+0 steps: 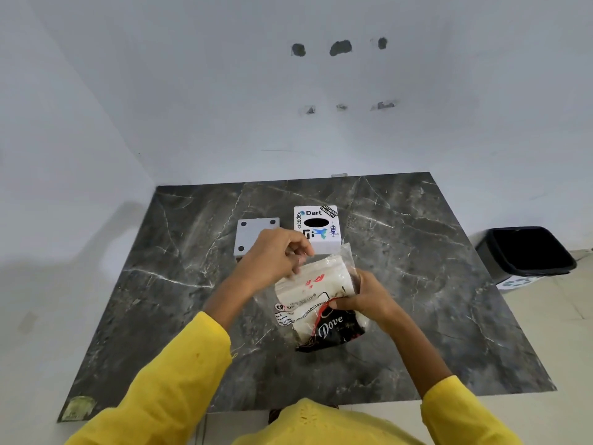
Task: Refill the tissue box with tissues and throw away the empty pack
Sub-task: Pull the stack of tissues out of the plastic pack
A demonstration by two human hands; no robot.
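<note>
White painted walls (pixel 321 130) meet in a corner at the left. The far wall shows three dark holes (pixel 340 47) in a row, with three smaller scuffed marks (pixel 382 105) below. Table (pixel 192 284): dark grey marble-pattern top with pale veins. Floor (pixel 571 332): light tile, at right. Lighting even, shadows soft.
</note>
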